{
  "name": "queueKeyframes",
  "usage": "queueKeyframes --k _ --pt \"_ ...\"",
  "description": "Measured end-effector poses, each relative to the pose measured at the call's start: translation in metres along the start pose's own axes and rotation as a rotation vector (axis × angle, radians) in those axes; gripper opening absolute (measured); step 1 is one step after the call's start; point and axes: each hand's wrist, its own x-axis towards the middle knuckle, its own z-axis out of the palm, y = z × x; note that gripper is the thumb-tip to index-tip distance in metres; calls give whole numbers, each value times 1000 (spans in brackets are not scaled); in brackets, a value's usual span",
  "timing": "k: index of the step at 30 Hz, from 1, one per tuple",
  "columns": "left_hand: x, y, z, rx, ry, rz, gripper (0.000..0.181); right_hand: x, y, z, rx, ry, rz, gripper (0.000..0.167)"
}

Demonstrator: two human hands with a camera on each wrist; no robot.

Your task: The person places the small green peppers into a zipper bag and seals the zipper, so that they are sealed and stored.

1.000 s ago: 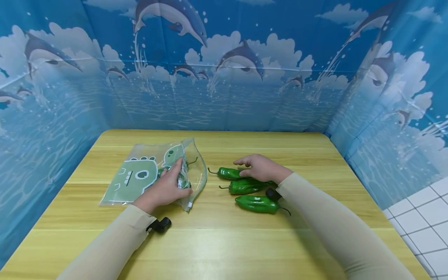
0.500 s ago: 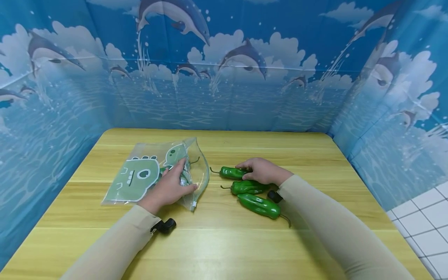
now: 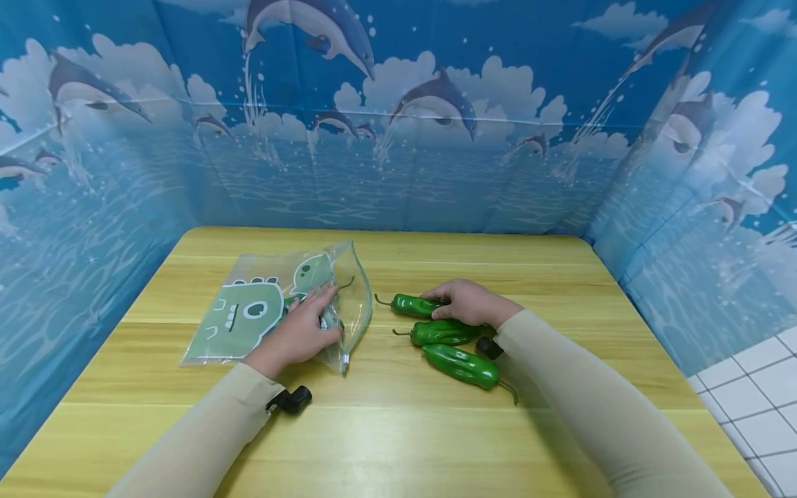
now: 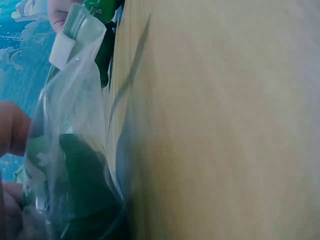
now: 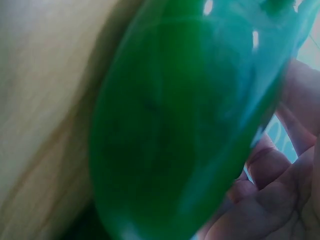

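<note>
Pepper [image 3: 412, 304], rearmost loose one, long axis crosswise, stem [image 3: 382, 300] leftward, toward bag [image 3: 239, 318]

Head view bright, glare on tabletop [image 3: 386, 436]; wrist views dimmer (close pepper [image 5: 165, 125] blurred).

Gloss, clear film and wood grain

The green peppers [image 3: 462, 366] look smooth and highly glossy. The bag [image 3: 230, 332] is thin, transparent, creased plastic. The counter [image 3: 405, 443] is wood-grained, smooth, softly shiny. Sleeves [image 3: 573, 401] are matt cloth; the backdrop [image 3: 398, 187] is creased sheeting.
</note>
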Motion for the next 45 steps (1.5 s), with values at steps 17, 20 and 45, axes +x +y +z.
queueKeyframes --k 17,20,45 --pt "1 -9 -7 -109 57 -39 104 2 3 0 -21 6 3 49" --pt "0 -11 -9 -126 61 -34 106 2 2 0 -19 7 6 49" --pt "-2 -21 -13 -189 64 -66 108 1 -1 -1 -21 -10 25 50"
